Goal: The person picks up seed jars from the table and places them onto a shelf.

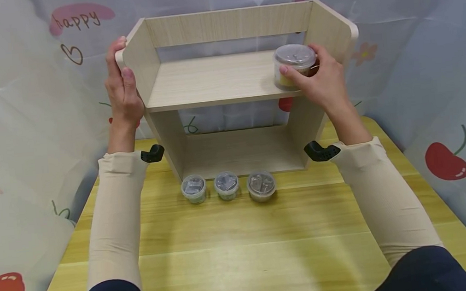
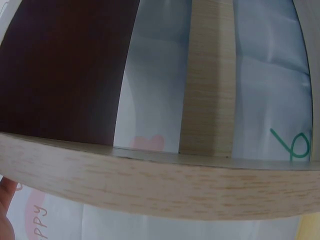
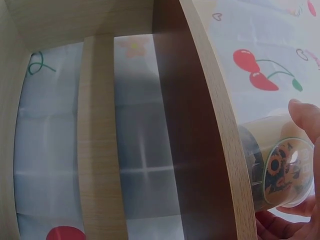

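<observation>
A pale wood two-tier shelf (image 1: 219,79) stands on the table. My right hand (image 1: 324,77) grips a clear round lidded tub (image 1: 294,60), thumb at the front and fingers behind. That tub is upright over the right front of the upper board; the right wrist view shows a patterned round label (image 3: 287,167) on it. My left hand (image 1: 123,88) rests against the outside of the left side panel (image 1: 140,63), fingertips at its upper edge. In the left wrist view only a bit of that hand shows, outside the panel.
Three small lidded cups (image 1: 226,186) stand in a row on the yellow wood table (image 1: 242,255), before the lower board (image 1: 237,152). A printed cloth (image 1: 431,77) hangs behind and at both sides.
</observation>
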A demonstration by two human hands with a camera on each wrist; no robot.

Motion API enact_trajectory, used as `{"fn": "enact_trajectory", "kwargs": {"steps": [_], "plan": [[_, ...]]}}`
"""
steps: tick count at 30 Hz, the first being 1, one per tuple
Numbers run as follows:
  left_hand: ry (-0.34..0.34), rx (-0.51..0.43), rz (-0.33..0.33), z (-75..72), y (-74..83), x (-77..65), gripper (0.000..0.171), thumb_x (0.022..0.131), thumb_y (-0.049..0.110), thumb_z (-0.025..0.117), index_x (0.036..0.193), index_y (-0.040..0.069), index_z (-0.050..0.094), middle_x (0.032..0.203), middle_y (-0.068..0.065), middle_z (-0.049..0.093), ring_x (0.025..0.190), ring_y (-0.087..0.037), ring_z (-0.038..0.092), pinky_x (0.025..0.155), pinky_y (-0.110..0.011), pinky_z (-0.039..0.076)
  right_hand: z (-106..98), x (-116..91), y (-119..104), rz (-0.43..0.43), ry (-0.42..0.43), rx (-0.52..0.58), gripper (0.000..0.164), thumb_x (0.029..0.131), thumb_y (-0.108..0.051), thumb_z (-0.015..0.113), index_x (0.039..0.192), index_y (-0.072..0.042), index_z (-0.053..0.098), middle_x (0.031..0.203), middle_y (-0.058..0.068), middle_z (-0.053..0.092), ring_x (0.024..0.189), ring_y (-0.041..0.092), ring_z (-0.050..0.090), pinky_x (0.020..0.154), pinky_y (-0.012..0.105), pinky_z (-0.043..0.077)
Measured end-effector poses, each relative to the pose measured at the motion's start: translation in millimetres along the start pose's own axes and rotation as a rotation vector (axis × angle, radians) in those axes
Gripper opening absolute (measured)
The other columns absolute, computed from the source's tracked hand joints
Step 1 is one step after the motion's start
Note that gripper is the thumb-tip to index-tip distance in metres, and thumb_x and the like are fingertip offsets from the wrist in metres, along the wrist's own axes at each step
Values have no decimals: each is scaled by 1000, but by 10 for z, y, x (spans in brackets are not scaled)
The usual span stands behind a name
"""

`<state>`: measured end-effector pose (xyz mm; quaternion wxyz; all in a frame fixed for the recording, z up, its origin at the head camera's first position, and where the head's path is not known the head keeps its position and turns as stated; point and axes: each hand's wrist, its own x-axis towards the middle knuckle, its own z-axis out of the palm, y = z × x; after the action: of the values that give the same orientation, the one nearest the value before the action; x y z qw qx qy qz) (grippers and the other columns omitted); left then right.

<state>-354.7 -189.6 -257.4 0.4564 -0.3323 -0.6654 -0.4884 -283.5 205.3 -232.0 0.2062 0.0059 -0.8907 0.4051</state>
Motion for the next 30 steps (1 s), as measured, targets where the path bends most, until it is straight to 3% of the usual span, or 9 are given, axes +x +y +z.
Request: {"fn": "enact_trajectory", "kwargs": {"steps": [30], "plan": [[33,-30,-4,19,-39,5,55,88,21,34,135,-9,39,140,-3,53,107,-18,53,90,-27,43,23,62,-8,24,-15,-60,90,82,-62,64,152,-14,33,145,9,48,125,25,48,105,37,38]]}}
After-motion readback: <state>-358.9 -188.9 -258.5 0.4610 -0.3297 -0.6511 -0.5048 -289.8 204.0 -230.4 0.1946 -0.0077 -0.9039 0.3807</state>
